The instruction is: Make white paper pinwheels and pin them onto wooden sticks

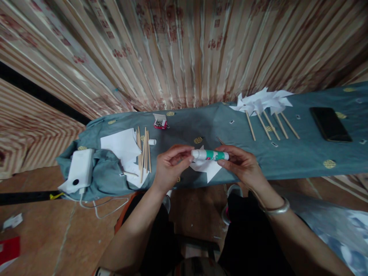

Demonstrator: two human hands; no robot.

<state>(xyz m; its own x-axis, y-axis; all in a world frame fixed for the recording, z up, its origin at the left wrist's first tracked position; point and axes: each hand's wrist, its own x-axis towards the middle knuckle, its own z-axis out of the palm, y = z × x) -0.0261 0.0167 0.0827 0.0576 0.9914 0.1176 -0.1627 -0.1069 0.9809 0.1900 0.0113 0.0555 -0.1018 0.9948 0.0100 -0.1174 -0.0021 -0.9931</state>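
Note:
A white and green glue stick (214,155) lies level between my two hands, above the table. My right hand (243,163) grips its right end between thumb and fingers. At its white left end, the thumb and fingers of my left hand (174,165) are closed in a pinch. Just below the glue stick is a white folded paper piece (212,171) with pointed corners, partly hidden by it. A small white cap (152,142) rests on the cloth to the left, beside several thin wooden sticks (147,150).
White paper sheets (119,143) lie left of the sticks. A small red box of metal pins (160,122) stands behind. Several paper pinwheels (260,102) on sticks lie at the back right, near a black phone (330,124). A white power bank (80,167) with a cable sits far left.

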